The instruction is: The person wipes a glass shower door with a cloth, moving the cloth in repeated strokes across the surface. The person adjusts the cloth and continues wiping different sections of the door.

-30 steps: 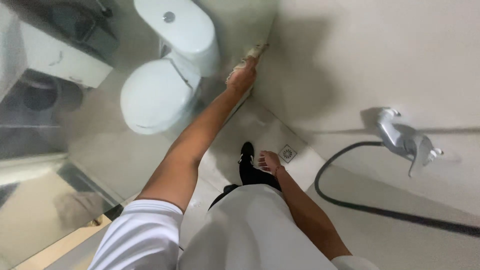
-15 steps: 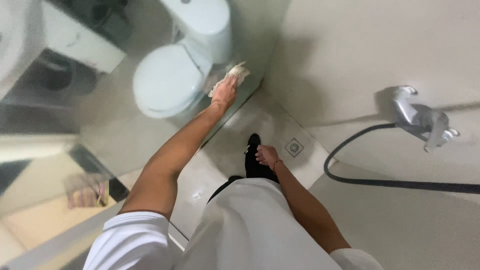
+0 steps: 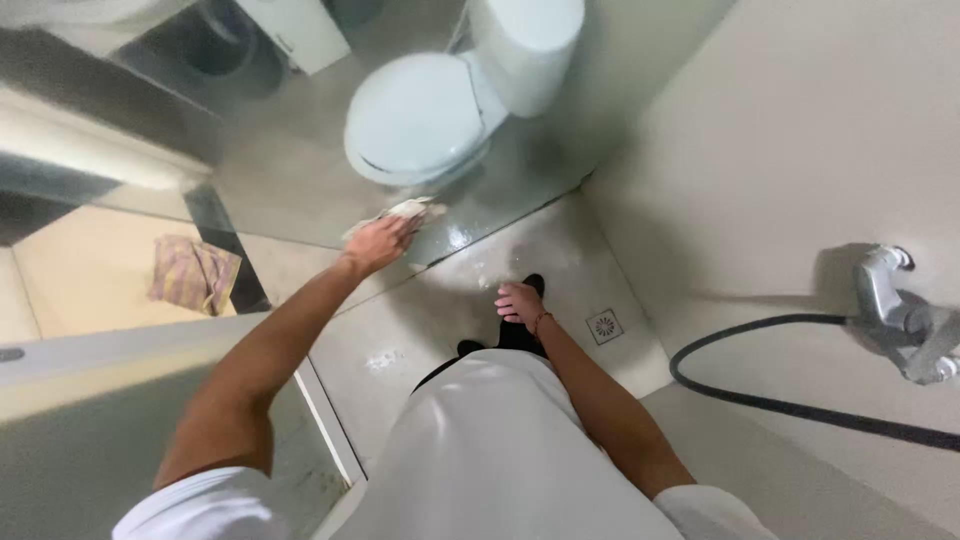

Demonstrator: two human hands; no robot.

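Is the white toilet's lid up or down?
Down. The white toilet's smooth oval lid lies flat over the bowl, seen through the glass panel; no bowl opening shows.

A glass panel (image 3: 300, 190) stands to the left of the shower floor (image 3: 480, 300), and the toilet (image 3: 430, 115) sits behind it, on the far side. The left hand (image 3: 378, 243) is stretched forward against the glass low down, with a cloth (image 3: 405, 212) between its fingers and the pane, just in front of the toilet bowl. The right hand (image 3: 520, 302) hangs lower, above the shower floor, well apart from the left. A floor drain (image 3: 604, 326) lies just right of that hand. Further right, a tap fitting (image 3: 900, 315) is on the wall (image 3: 800, 150), with a hose (image 3: 780, 400) running from it along the wall. Beyond the glass at far left a folded towel (image 3: 193, 272) lies on the floor
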